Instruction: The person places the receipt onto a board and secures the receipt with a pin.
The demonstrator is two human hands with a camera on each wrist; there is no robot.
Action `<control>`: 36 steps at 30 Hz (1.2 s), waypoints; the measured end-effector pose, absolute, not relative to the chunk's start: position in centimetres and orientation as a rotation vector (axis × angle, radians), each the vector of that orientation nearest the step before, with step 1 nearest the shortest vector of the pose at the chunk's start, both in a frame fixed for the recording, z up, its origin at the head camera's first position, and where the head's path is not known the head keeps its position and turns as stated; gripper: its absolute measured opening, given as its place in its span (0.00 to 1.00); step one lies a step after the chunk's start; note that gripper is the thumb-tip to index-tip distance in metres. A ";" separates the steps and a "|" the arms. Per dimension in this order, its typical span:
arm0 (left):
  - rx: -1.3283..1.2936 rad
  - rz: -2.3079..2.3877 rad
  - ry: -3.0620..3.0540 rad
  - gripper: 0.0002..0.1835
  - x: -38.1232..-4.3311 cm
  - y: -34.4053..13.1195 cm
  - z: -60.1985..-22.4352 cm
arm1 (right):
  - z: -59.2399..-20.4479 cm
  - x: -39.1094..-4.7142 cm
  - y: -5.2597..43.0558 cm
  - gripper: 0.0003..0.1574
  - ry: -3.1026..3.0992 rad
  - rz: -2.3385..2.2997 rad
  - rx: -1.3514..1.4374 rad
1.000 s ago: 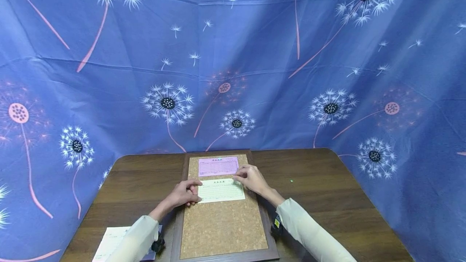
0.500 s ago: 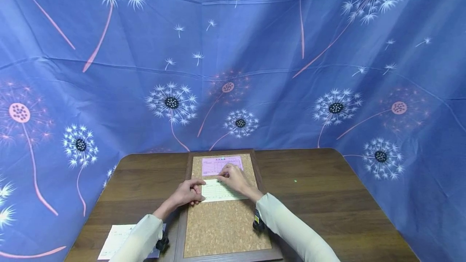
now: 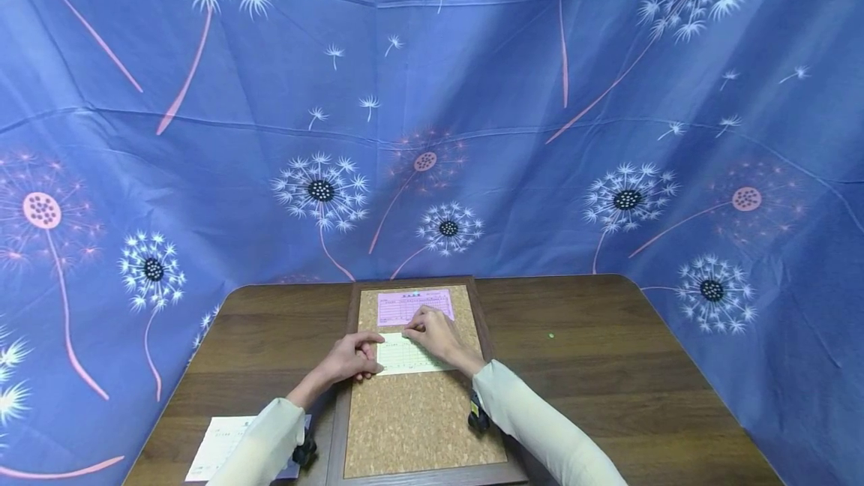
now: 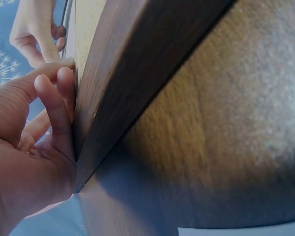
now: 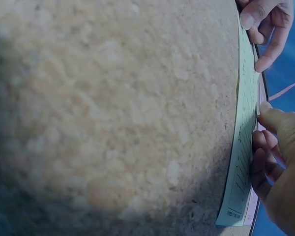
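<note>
A pale green printed paper slip lies across the corkboard, just below a pink-purple slip. My left hand touches the green slip's left end, index finger at its upper corner and thumb at its lower one. At the slip's top edge, my right hand has thumb and index finger together in a pinch. What these fingertips hold is small and almost wholly hidden; I cannot tell its kind. In the right wrist view the right hand covers part of the green slip's top edge.
The board's brown wooden frame stands raised on the wooden table. More paper slips lie at the front left, partly under the left sleeve. A tiny green thing is on the table's right side. A blue dandelion-print cloth hangs behind.
My right hand has moved left from the green slip's upper right corner to the middle of its top edge. The left hand stays at the left end. The head view has shifted slightly.
</note>
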State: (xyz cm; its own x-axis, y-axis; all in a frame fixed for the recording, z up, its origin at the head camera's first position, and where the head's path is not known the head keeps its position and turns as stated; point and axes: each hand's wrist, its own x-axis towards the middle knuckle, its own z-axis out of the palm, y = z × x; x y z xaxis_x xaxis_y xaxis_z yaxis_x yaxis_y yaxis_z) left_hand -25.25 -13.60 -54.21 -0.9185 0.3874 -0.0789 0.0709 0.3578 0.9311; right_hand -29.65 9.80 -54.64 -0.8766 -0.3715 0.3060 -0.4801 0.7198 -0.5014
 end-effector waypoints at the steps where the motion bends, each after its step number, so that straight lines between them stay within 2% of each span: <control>1: 0.405 1.583 2.338 0.29 -25.3 -13.6 -54.2 | -54.7 -29.6 9.8 0.06 -2.737 0.878 0.684; 16: 0.470 1.649 2.282 0.29 -25.0 -13.6 -54.1 | -55.4 -29.5 10.9 0.04 -2.580 0.879 0.801; 27: 0.462 1.645 2.297 0.29 -25.1 -13.6 -54.1 | -54.8 -29.2 11.8 0.07 -2.716 0.874 0.713; 36: 0.452 1.667 2.292 0.29 -25.0 -13.5 -54.4 | -54.7 -28.7 12.6 0.05 -2.706 0.867 0.738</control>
State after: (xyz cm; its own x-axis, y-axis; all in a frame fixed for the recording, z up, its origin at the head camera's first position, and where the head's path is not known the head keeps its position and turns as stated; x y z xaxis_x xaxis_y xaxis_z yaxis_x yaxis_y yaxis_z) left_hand -25.04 -13.52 -54.44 -0.9147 0.4026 -0.0349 0.0909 0.2892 0.9529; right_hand -28.74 12.62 -54.75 -0.8539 -0.3981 0.3351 -0.5187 0.7026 -0.4871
